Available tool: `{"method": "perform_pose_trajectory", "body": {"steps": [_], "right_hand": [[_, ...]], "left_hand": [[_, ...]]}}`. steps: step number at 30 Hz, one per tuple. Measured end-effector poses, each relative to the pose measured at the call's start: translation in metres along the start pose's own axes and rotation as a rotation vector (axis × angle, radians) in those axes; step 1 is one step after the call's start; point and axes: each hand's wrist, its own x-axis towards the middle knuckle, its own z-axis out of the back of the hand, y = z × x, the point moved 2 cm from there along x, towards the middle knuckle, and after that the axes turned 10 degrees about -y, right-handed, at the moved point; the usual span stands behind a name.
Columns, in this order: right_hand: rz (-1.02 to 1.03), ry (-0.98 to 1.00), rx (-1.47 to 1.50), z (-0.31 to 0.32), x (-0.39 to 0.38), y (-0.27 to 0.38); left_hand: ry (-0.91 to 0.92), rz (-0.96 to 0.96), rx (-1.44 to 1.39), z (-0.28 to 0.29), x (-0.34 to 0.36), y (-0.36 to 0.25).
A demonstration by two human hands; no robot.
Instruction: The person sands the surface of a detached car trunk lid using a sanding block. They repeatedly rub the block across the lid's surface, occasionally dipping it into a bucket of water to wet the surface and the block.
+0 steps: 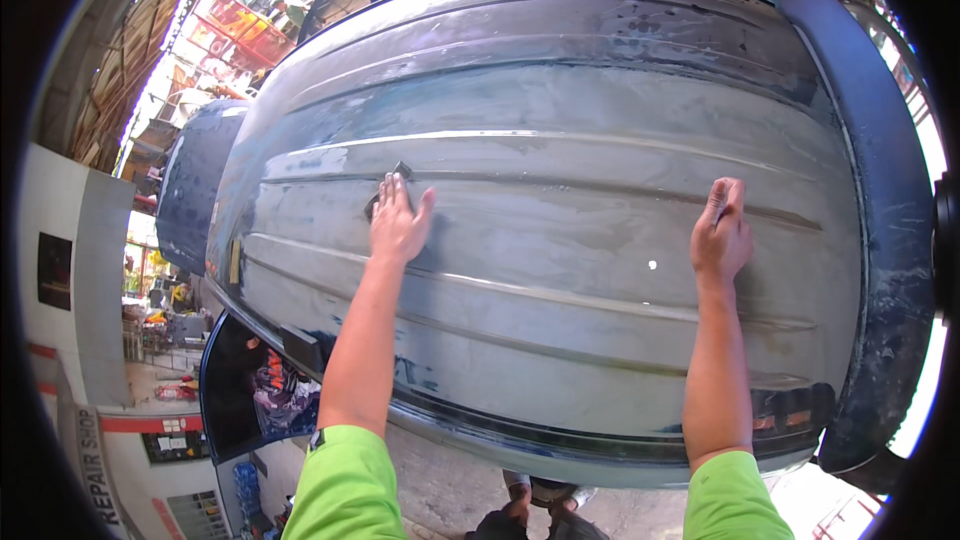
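Note:
A wide car roof [560, 240] with long raised ribs spreads before me, its grey-green surface patchy, dull and wet-looking in places. My left hand [398, 225] lies on the left half of it, fingers stretched forward over a dark piece of sandpaper [403, 169]. The sandpaper's edges stick out past the fingertips and beside the fingers; the rest is hidden under the hand. Farther right, my right hand [722, 230] is closed above or against the roof, fingers curled and thumb against them. Whatever it may hold is hidden.
A dark blue spoiler [870, 190] bounds the roof's right end. At lower left a car door [225, 390] stands open. A yellowish strip [235, 262] lies near the roof's left edge. Beyond the far side are cluttered shelves and parts. My feet [545, 500] are on the concrete floor.

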Motion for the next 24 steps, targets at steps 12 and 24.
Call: {"method": "perform_pose_trajectory", "body": {"steps": [12, 24], "right_hand": [[0.008, -0.025, 0.034, 0.0, -0.002, -0.005], [-0.03, -0.035, 0.055, 0.005, -0.004, 0.001]], "left_hand": [[-0.063, 0.153, -0.034, -0.014, -0.035, -0.092], [-0.345, -0.442, -0.176, -0.074, -0.106, -0.167]]}}
